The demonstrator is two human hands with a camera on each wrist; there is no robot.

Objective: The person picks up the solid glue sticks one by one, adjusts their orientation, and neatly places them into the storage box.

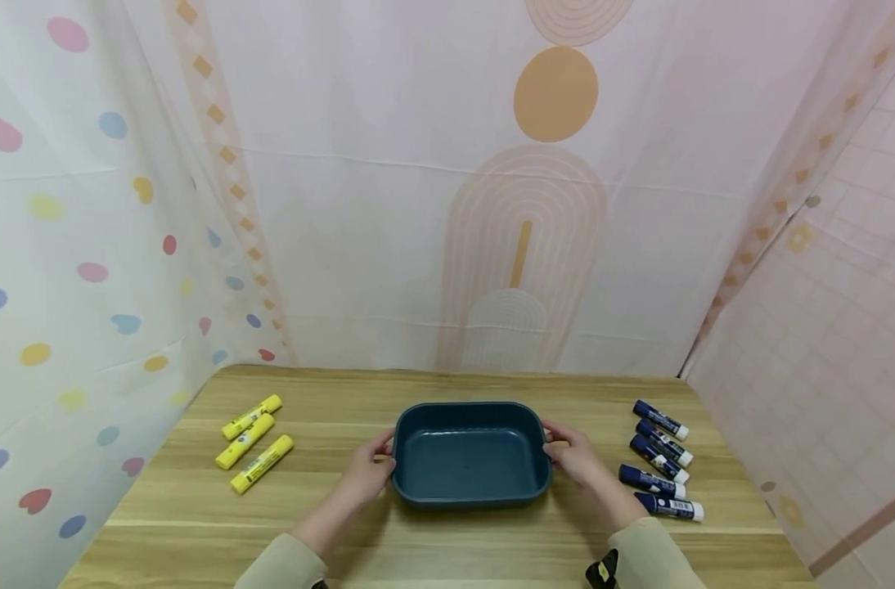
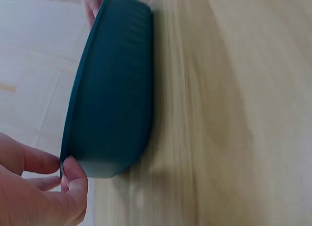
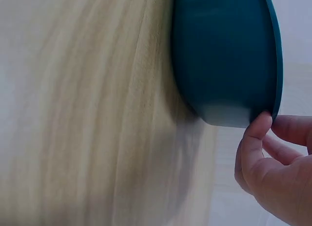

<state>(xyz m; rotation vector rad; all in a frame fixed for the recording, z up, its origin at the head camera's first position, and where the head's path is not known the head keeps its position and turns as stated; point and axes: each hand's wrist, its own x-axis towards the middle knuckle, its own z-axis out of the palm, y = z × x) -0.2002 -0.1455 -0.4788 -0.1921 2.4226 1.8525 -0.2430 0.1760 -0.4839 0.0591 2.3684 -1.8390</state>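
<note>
A dark teal rectangular tray [image 1: 465,462] with rounded corners and raised walls is at the middle of the wooden table, and nothing lies in it. My left hand [image 1: 366,470] pinches its left rim between thumb and fingers; the left wrist view shows the same hand [image 2: 46,189] at the tray's edge [image 2: 109,84]. On the opposite end, my right hand [image 1: 574,458] pinches the right rim. In the right wrist view, that hand [image 3: 278,162] has its thumb against the outer wall [image 3: 226,55]. Whether the tray's base touches the table I cannot tell.
Three yellow glue sticks [image 1: 262,464] lie on the left of the table [image 1: 330,401]. Several dark blue glue sticks with white ends [image 1: 649,481] lie on the right, near my right forearm. Patterned curtains [image 1: 359,245] hang behind the table and along both sides.
</note>
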